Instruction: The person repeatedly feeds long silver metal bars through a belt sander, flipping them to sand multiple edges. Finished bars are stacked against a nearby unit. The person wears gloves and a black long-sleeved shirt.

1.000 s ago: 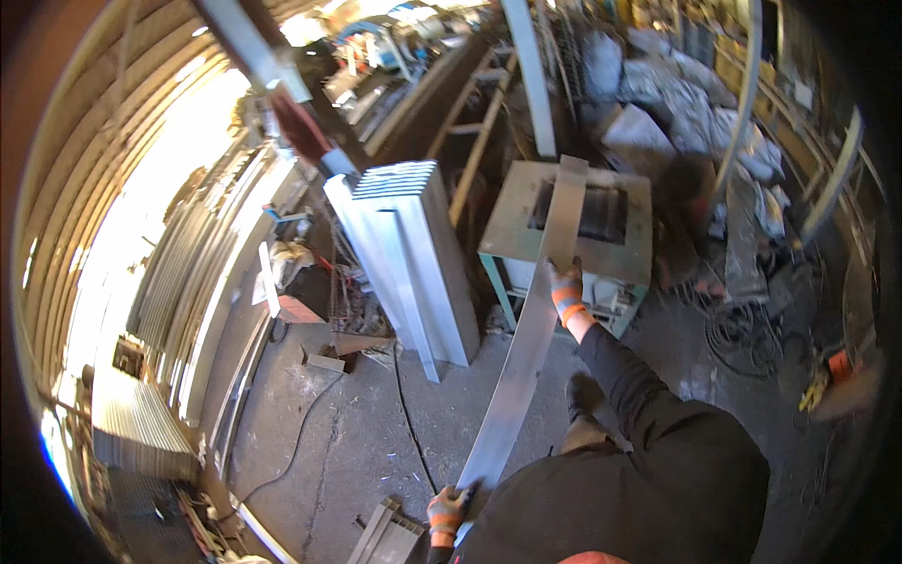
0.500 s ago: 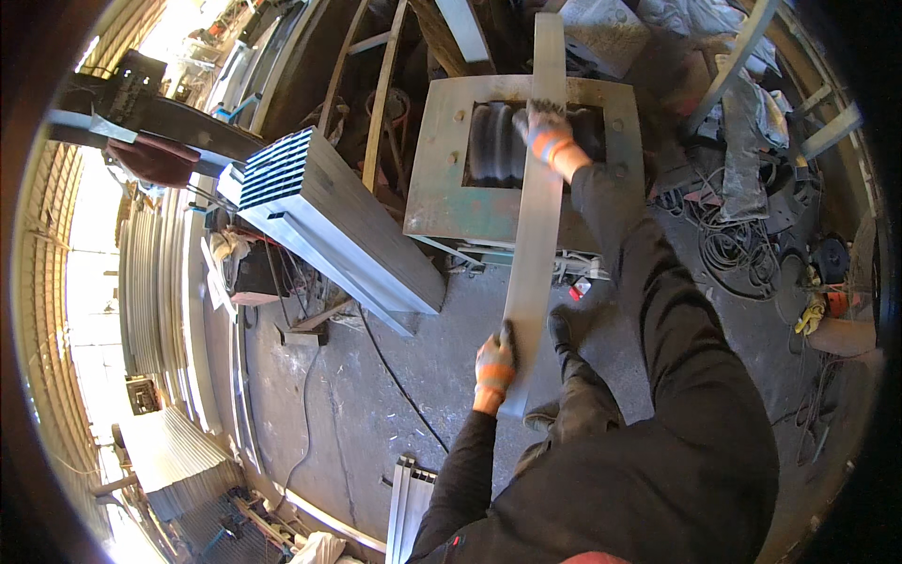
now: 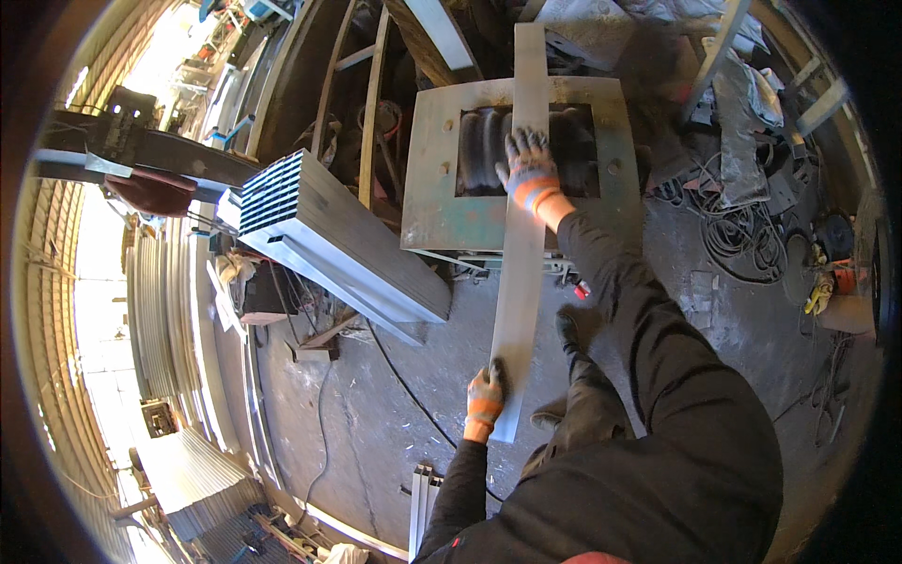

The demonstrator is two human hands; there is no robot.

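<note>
A long flat metal bar (image 3: pixel 522 273) lies lengthwise across a greenish metal machine top (image 3: pixel 432 207) and sticks out toward me. Dark ribbed rollers (image 3: pixel 484 150) show in the square opening beneath it, partly covered by the bar. My left hand (image 3: pixel 486 399), in a grey and orange glove, is closed around the bar's left edge close to its near end. My right hand (image 3: pixel 531 174), gloved alike, rests flat on top of the bar over the opening, its fingers stretched out.
Left of the machine leans a stack of metal profiles (image 3: pixel 362 244). More short profiles (image 3: pixel 424 498) stand by my left forearm. A black cable (image 3: pixel 404 381) crosses the floor. Coiled hoses (image 3: pixel 742 240) lie to the right, below metal legs (image 3: pixel 714 61). My shoe (image 3: pixel 549 416) is beside the bar.
The bar has come toward me, its near end now lower. Both hands have moved nearer with it, and my right hand's fingers now lie flat and spread. The view has shifted slightly.
</note>
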